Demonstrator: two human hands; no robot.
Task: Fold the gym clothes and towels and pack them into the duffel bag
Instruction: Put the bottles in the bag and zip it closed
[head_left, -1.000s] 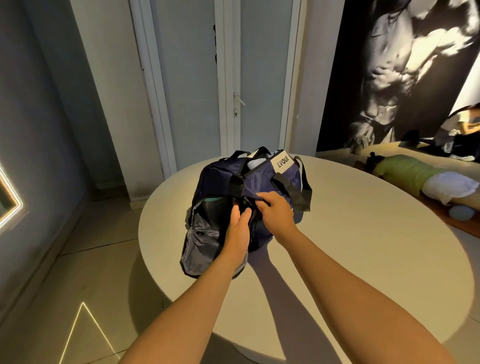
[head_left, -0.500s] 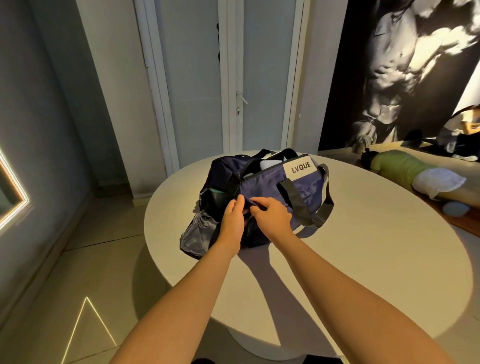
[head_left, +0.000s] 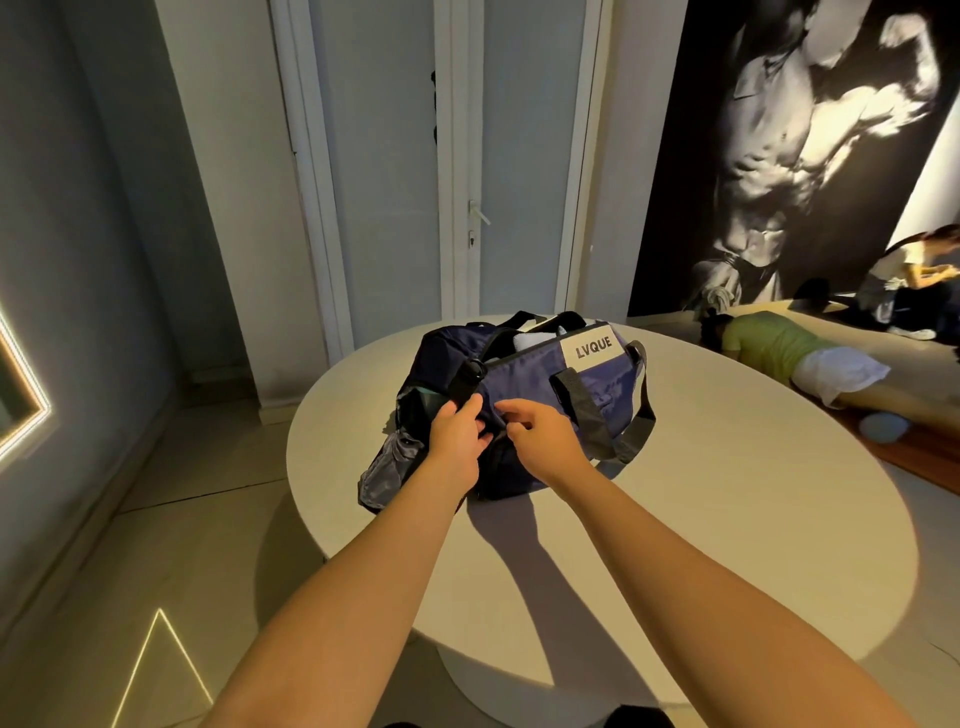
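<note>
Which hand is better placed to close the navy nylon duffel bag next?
Probably right. The right hand seems to pinch the near side of the navy nylon duffel bag, free to pull along it; the left hand grips the bag's end, steadying it.

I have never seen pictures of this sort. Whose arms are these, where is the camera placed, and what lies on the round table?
There is no machine here. The two bare arms belong to a person who wears a wide-angle camera on the head, so you look forward and down as that person does. On the round table lies a navy duffel bag with a white label reading LVQUE. Something white, perhaps a towel, shows in its open top. The left hand grips the bag's near end. The right hand pinches the fabric beside it; whether it holds a zipper pull I cannot tell.
</note>
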